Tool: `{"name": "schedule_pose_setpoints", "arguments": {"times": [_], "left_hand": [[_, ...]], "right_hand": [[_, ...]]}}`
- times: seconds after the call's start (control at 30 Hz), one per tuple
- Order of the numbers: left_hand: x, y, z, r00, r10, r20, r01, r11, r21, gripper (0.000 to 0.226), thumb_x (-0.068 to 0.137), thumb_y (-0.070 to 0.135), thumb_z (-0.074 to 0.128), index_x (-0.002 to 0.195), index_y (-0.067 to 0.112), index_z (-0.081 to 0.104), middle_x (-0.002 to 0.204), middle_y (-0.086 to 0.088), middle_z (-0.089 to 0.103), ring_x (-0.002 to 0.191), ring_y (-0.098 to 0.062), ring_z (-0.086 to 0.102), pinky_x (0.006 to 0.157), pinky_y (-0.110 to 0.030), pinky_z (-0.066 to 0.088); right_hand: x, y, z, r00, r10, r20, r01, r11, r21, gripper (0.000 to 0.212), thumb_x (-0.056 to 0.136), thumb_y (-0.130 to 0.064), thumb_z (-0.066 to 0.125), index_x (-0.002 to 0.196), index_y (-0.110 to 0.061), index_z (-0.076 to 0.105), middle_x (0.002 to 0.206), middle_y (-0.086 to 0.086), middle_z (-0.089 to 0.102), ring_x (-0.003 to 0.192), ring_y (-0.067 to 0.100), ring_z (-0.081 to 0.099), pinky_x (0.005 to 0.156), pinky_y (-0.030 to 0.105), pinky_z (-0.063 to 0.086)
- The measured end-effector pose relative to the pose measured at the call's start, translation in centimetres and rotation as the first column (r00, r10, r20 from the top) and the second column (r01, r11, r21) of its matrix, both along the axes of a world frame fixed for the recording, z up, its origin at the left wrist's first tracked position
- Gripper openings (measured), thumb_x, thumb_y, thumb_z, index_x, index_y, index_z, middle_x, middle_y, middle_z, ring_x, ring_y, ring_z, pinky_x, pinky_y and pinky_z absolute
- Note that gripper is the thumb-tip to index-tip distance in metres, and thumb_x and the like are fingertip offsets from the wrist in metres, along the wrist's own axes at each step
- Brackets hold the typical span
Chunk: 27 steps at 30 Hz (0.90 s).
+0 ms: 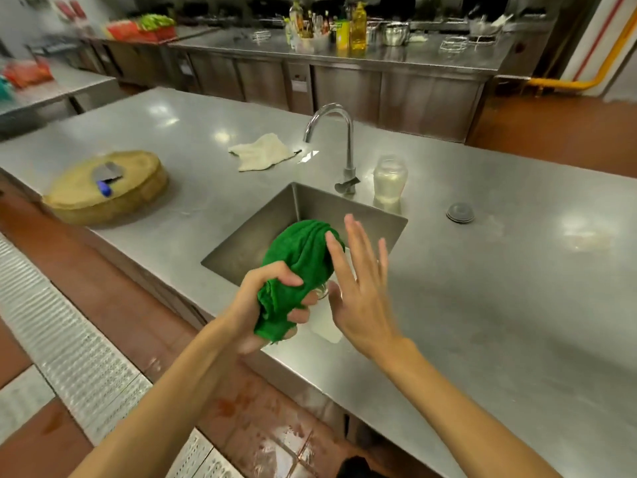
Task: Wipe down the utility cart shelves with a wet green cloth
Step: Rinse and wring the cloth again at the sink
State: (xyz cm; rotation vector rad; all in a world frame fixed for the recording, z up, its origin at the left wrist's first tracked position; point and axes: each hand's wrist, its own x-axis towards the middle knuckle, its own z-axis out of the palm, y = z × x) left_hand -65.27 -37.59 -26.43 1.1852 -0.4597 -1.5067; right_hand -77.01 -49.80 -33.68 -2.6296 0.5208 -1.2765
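Your worktop [482,305] has a sink [310,205], and you hold the cloth [303,250] over it.
A round block [138,194] sits well to the left, a white rag [262,151] lies near the tap [348,139], and a jar [389,179] stands just right of the tap. Your left hand [262,298] grips the bunched cloth's lower end, fingers [300,315] curled round it; your right hand [358,294] is just beside it, fingers [355,232] spread wide, holding nothing.

Green cloth [303,267]: bunched, lower end gripped in left hand [272,305], held above sink [310,205].
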Motion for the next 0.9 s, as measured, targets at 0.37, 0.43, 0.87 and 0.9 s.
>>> {"name": "schedule_pose_setpoints", "arguments": {"times": [0.37,0.43,0.87,0.9], "left_hand": [[7.6,-8.1,0.5,0.987,-0.129,-0.099,0.14,0.984,0.114,0.035,0.071,0.034,0.064,0.095,0.009,0.059,0.071,-0.006,0.047,0.047,-0.014,0.042,0.04,-0.019,0.021],[8.5,-9.3,0.7,0.991,-0.069,-0.115,0.08,0.992,0.098,0.043,0.083,0.043,0.056,0.107,0.008,0.059,0.081,-0.012,0.056,0.051,-0.019,0.053,0.039,-0.02,0.032],[18.5,-13.1,-4.9,0.946,-0.016,-0.324,0.093,0.97,0.225,0.069,0.086,0.065,0.044,0.104,0.007,0.077,0.115,-0.016,0.068,0.087,-0.036,0.068,0.054,-0.031,0.051],[19.1,-13.0,-5.7,0.907,0.039,-0.42,0.064,0.972,0.227,0.075,0.084,0.069,0.045,0.111,0.006,0.074,0.124,-0.019,0.065,0.095,-0.039,0.068,0.058,-0.033,0.056]], "right_hand": [[8.6,-8.9,2.9,0.993,0.08,-0.091,-0.083,0.996,-0.03,0.057,0.08,-0.011,0.066,0.135,-0.014,0.052,0.13,0.006,0.056,0.094,0.026,0.051,0.074,0.039,0.051],[9.7,-10.0,3.3,0.983,-0.003,-0.181,-0.007,0.999,-0.052,0.055,0.074,-0.018,0.064,0.129,-0.016,0.058,0.115,0.003,0.06,0.086,0.025,0.051,0.063,0.036,0.049],[15.0,-13.8,3.1,0.817,-0.231,-0.529,0.224,0.971,-0.079,0.061,0.065,-0.016,0.08,0.121,-0.021,0.055,0.102,0.003,0.057,0.088,0.025,0.053,0.062,0.032,0.043],[15.3,-14.0,3.4,0.793,-0.248,-0.556,0.265,0.963,-0.052,0.06,0.067,-0.014,0.079,0.122,-0.02,0.054,0.104,0.005,0.056,0.089,0.027,0.054,0.061,0.033,0.041]]}}
